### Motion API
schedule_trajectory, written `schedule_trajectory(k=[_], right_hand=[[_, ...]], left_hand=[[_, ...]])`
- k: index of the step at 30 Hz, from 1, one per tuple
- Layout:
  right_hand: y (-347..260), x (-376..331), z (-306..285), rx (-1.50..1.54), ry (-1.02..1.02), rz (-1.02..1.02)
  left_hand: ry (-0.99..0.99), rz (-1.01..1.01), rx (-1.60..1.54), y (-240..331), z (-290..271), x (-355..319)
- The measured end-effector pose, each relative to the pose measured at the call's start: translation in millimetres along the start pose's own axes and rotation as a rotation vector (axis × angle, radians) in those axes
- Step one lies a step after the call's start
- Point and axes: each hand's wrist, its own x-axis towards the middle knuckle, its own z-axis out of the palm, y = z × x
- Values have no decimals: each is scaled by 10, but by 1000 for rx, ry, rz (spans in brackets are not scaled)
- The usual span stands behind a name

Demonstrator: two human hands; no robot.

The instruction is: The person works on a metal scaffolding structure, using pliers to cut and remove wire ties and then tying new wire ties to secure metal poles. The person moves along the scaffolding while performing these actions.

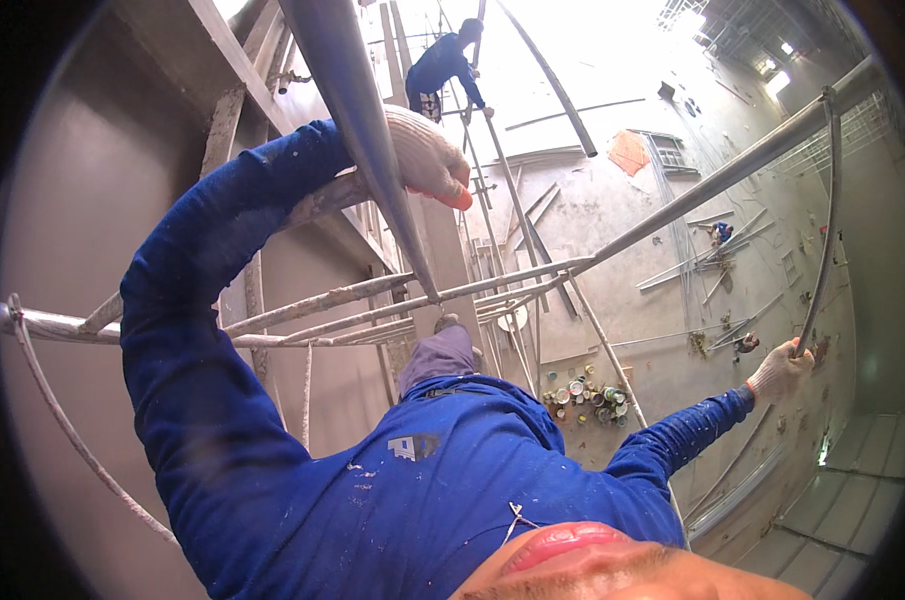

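Note:
My left arm hooks around a thick grey scaffold pole (pixel 357 120). Past the pole, my left hand (pixel 427 155), in a white knit glove with orange fingertips, hangs with its fingers bent and pressed together; nothing shows in it, though its palm side is hidden. Out to the right, my right hand (pixel 780 372), gloved the same way, is closed around the lower end of a thin metal bar (pixel 830 210). That bar runs up to a long horizontal scaffold tube (pixel 732 175). One of my shoes (pixel 447 323) shows below, among the scaffold rails (pixel 342 325).
Far below lies a concrete floor (pixel 612 230) with long metal lengths, an orange sheet (pixel 628 152) and a cluster of paint cans (pixel 592 398). Another person (pixel 437 75) in dark blue is on the scaffold ahead. More people work on the floor. A grey wall (pixel 72 200) rises at left.

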Motion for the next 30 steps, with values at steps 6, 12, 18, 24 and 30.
schedule_trajectory(k=[6,12,18,24,30], right_hand=[[-96,-21,-62,-25,-13,18],[-31,3,-44,2,-70,50],[-52,23,-82,120,159,-136],[-118,73,-302,111,84,-112],[-70,129,-452,176,17,-156]], left_hand=[[25,5,29,-52,28,3],[89,69,98,-56,-28,9],[127,99,83,130,-57,-103],[492,-89,77,198,-305,-477],[1045,261,-1090,-728,-257,-759]])
